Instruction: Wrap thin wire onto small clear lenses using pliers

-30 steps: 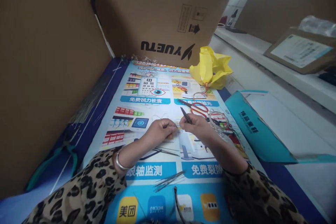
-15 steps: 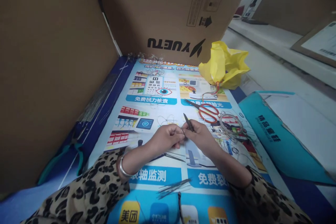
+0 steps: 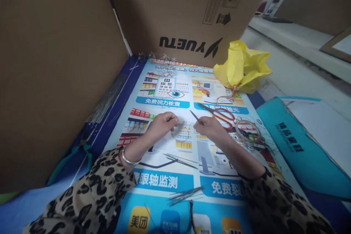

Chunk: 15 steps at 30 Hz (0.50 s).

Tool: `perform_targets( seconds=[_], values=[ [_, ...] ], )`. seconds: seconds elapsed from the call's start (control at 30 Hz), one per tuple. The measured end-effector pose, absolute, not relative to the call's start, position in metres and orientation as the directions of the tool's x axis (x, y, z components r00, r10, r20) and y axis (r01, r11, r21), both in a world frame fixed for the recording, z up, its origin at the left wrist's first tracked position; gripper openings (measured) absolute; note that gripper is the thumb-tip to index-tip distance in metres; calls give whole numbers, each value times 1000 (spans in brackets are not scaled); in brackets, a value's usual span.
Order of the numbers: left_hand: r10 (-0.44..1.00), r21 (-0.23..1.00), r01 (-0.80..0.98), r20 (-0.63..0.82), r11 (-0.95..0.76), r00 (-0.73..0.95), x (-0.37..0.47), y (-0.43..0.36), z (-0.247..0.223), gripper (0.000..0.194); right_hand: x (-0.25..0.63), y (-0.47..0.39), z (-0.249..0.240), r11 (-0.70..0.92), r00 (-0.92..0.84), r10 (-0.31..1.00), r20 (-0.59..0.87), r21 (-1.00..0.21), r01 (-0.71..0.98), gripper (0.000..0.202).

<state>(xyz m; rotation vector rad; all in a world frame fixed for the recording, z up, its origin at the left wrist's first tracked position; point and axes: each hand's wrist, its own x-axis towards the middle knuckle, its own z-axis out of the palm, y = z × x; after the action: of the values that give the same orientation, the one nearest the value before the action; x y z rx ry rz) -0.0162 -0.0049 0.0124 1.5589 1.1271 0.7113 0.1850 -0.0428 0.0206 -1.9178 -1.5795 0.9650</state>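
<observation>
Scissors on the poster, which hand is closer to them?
Right. The right hand is just on the near side of the scissors, close to their handles; the left hand is farther off, to their left.

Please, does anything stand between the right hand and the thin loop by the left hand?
Nothing visible: between the right hand and the thin loop by the left hand, only the printed poster shows.

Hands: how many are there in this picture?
2: the left hand beside a thin loop, and the right hand gripping a dark pointed tool. Neither is hidden.
</observation>
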Motion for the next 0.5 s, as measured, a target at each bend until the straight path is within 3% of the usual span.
perform_targets(
  seconds=[0.13,0.33,0.5],
  values=[
    [930,950,311,-90,-27,355,-17,-3,14,19,187,-41,21,-260,37,954,-298,-758,598,17],
    [960,955,296,-60,-25,274,-23,2,20,20,187,-43,24,-245,28,954,-300,-720,649,18],
    [960,962,272,-44,-34,277,-28,6,21,18,197,-42,25,-146,36,978,-207,-543,827,19]
  ],
)
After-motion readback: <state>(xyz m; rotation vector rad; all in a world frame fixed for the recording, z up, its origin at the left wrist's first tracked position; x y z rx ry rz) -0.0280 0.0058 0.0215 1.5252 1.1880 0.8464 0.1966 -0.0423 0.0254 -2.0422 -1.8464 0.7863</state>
